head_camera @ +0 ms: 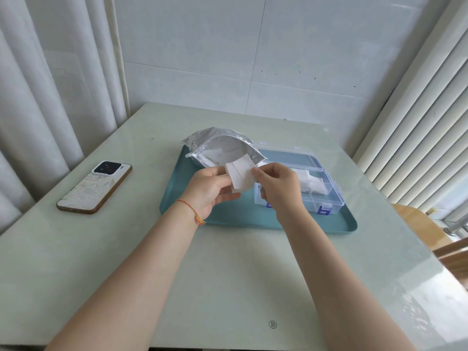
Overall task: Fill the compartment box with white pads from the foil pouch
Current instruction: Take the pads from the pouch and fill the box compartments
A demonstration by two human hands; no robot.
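Surface: pale green glossy surface (126,262), set in a corner of the room
Room: white tiled wall behind, curtain (50,84) on the left, ribbed blind (417,110) on the right
Tray: teal tray (253,219) at mid-surface, carrying pouch and box
Pouch: foil pouch (217,143) open at the tray's far left, white pads inside
Box: clear box (329,198) on the tray's right, lid back, pads in its far compartments
Pad: pad (239,174) held over the tray between both hands
Left hand: left hand (210,188), fingers pinching the pad's left edge
Right hand: right hand (278,186), fingers pinching its right edge
Phone: phone (95,187) face down, left of the tray
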